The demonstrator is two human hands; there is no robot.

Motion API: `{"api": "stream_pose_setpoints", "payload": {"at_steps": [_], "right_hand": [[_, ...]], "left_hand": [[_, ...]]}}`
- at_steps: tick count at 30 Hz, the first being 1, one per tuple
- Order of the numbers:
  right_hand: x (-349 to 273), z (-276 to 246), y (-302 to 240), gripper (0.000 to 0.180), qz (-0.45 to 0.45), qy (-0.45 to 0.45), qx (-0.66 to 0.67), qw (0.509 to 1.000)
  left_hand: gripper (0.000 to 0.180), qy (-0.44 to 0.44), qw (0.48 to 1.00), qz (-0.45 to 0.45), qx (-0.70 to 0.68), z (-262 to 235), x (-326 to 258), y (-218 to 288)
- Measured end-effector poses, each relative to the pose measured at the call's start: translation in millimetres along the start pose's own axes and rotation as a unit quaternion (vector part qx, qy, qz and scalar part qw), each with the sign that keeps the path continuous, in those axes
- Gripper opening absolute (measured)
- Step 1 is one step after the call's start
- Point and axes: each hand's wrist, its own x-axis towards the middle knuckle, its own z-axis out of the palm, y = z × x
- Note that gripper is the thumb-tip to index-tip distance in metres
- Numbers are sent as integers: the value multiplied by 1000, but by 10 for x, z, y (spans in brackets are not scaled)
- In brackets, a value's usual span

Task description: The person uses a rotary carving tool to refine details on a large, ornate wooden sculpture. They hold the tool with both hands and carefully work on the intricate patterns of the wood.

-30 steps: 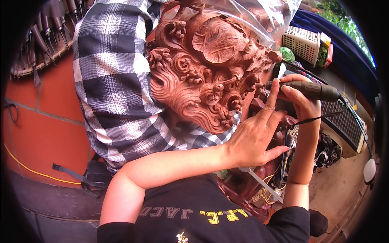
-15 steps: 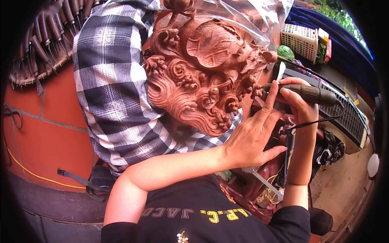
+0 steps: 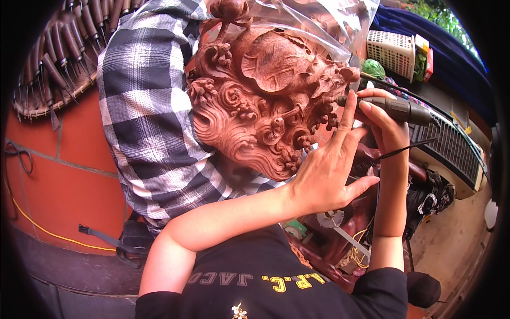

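Note:
A reddish-brown wood carving, with a broad leaf and curling waves, fills the upper middle. My right hand is closed around a dark, pen-like rotary tool. The tool's thin front end meets the carving's right edge; its very tip is too small to make out. My left hand has its fingers spread, palm turned away. Its index finger reaches up beside the front of the tool, seemingly touching it, while the thumb points right. Nothing is held in the left hand.
Wooden-handled chisels fill a woven tray at upper left. Checked fabric lies left of the carving, clear plastic behind it. At right are a white basket and a grilled unit. A yellow cord crosses red tiles.
Both hands and the rotary tool have shifted slightly up and left, so the tool's front end is higher along the carving's right edge.

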Motion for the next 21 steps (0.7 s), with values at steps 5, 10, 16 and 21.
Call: {"api": "stream_pose_setpoints", "payload": {"at_steps": [5,10,16,21], "right_hand": [[-74,6,-48,27,9,-14,-27,999],[-75,-39,-29,26,5,-20,-51,998],[-24,79,-76,25,-2,-21,5,1000],[-125,46,-87,27,-9,-29,-59,998]], "left_hand": [[81,-22,999,-17,19,16,-98,63],[82,-11,1000,-15,1,46,-116,46],[84,4,1000,-2,14,-6,-33,3],[82,7,1000,2,17,52,-154,39]]}}
